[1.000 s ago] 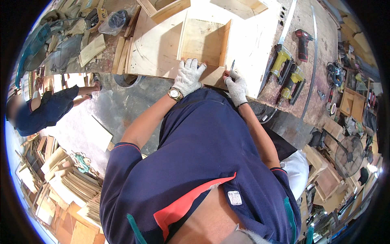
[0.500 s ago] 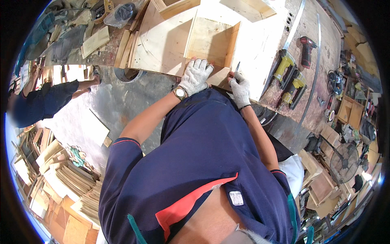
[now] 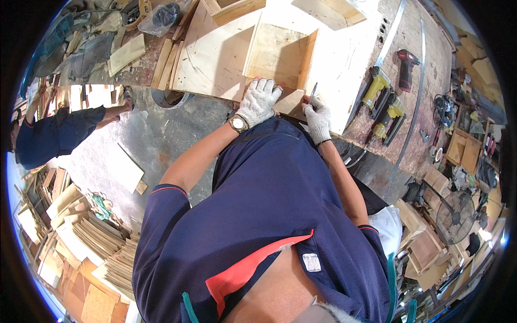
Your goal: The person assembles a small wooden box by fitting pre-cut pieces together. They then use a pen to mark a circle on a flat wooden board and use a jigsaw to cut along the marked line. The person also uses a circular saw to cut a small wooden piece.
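My left hand [image 3: 259, 101], in a white knit glove, curls its fingers over the near wall of an open wooden box [image 3: 309, 60] at the workbench's front edge. The box lies on a large pale board [image 3: 207, 67]. Just right of the box's near corner, my gloved right hand [image 3: 318, 115] is closed around a slim dark pen [image 3: 315, 88]. The pen points away from me, close to the box's right side. Whether its tip touches the board I cannot tell. The thumb of my left hand is hidden.
Yellow nail guns [image 3: 378, 89] and a red-black cordless drill [image 3: 407, 69] lie right on the bench. More wooden frames [image 3: 237, 11] stand at the back. Wood strips [image 3: 168, 64] lie left. Stacked boards [image 3: 97, 237] fill the lower left; a fan [image 3: 455, 215] stands right. Another person [image 3: 59, 134] is at left.
Both my hands stay in place, the left on the box and the right with the pen. At far left, the other person has shifted slightly.
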Tool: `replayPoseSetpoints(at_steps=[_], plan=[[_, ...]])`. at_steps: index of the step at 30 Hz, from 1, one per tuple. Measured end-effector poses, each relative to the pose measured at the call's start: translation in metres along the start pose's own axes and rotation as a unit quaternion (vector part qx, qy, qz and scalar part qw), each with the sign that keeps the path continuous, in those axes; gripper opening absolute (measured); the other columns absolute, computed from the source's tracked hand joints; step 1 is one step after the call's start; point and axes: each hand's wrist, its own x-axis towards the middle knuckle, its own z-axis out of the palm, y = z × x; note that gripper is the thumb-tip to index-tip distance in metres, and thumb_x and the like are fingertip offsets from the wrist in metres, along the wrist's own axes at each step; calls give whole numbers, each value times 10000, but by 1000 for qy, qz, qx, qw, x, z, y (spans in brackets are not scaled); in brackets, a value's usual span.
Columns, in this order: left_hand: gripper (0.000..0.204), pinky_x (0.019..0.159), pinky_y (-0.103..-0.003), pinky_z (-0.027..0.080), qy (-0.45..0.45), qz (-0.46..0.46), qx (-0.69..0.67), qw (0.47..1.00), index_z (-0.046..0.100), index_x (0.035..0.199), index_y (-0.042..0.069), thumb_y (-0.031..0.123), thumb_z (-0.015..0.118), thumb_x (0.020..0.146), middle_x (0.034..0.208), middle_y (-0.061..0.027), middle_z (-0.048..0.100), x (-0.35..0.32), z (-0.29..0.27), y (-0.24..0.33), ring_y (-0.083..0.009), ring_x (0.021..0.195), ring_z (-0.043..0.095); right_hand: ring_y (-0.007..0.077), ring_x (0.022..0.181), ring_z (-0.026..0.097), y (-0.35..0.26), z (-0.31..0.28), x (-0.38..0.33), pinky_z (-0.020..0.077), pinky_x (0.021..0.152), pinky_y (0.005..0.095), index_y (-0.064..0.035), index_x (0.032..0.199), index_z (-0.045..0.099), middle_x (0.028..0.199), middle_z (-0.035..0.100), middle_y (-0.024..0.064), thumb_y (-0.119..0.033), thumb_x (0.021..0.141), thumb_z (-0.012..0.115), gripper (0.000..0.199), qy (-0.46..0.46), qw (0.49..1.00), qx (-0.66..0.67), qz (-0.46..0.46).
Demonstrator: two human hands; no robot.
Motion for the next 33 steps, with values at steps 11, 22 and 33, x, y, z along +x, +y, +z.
replayPoseSetpoints(at_steps=[11, 22, 33], plan=[[825, 1130, -513, 433, 8, -2, 1, 1000, 665, 1278, 97, 492, 958, 616, 1184, -140, 605, 1, -5, 2, -339, 1194, 594, 112, 938, 656, -3, 0, -2, 525, 847, 265, 8, 1356, 731, 1124, 782, 58, -119, 986, 709, 392, 3, 1000, 4, 20], [840, 1097, -509, 440, 6, 1, -3, 1000, 663, 1286, 96, 501, 954, 610, 1170, -135, 599, 2, -4, 0, -326, 1182, 585, 128, 924, 677, 1, 2, -1, 533, 853, 282, -8, 1316, 754, 1045, 786, 77, -112, 979, 718, 354, 13, 999, 32, 5], [900, 1106, -509, 429, 15, -7, -10, 1000, 637, 1360, 110, 490, 954, 609, 1189, -122, 617, 0, 0, -1, -321, 1191, 598, 176, 992, 711, -6, -10, 3, 561, 889, 312, 50, 1270, 737, 1179, 777, 140, -28, 994, 643, 301, 48, 981, 181, -58]])
